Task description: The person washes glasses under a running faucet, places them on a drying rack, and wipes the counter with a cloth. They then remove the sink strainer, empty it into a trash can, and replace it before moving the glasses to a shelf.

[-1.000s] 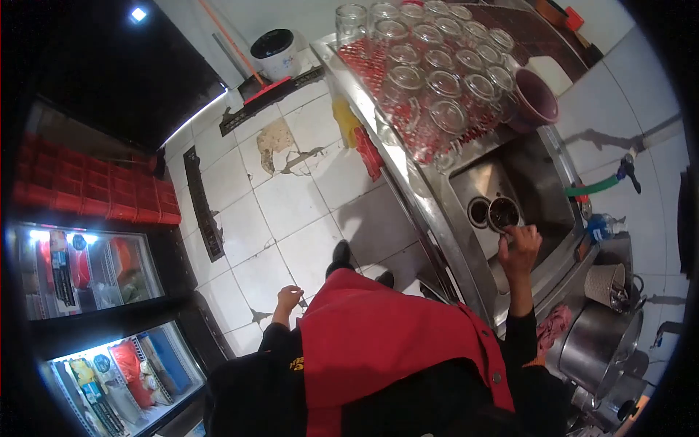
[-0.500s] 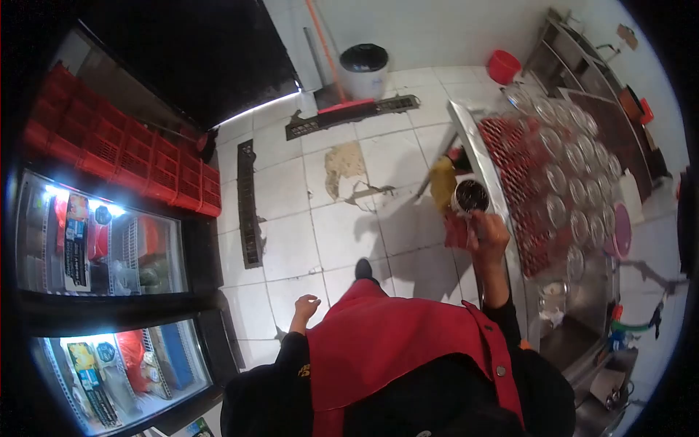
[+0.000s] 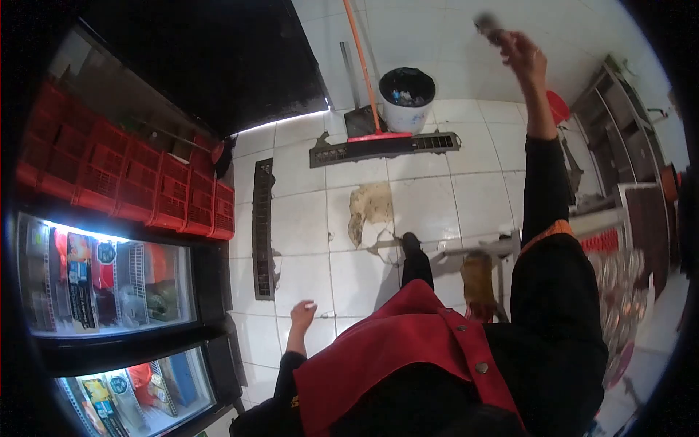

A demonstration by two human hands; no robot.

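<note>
My right arm reaches far forward and up. In my right hand (image 3: 523,57) is a small dark, rounded object (image 3: 489,26) with a greyish end, too blurred to name; the fingertips close on its near side. Low at my side hangs my left hand (image 3: 302,315), its fingers loosely apart and holding nothing. Beyond and to the left of my raised hand stands a white bin (image 3: 406,116) lined with a black bag, with some rubbish visible inside.
A broom (image 3: 378,136) and a dustpan (image 3: 362,120) lean by the bin. Floor drains (image 3: 263,233) cross the tiles, near a broken patch (image 3: 371,207). Red crates (image 3: 135,171) sit above lit fridges (image 3: 109,277) at left. Glasses (image 3: 619,284) and a yellow cloth (image 3: 478,280) are at right.
My right hand has moved from beside the glass-covered table up and forward, carrying the dark object. I have stepped forward, and the bin appears nearer. My left hand stays low.
</note>
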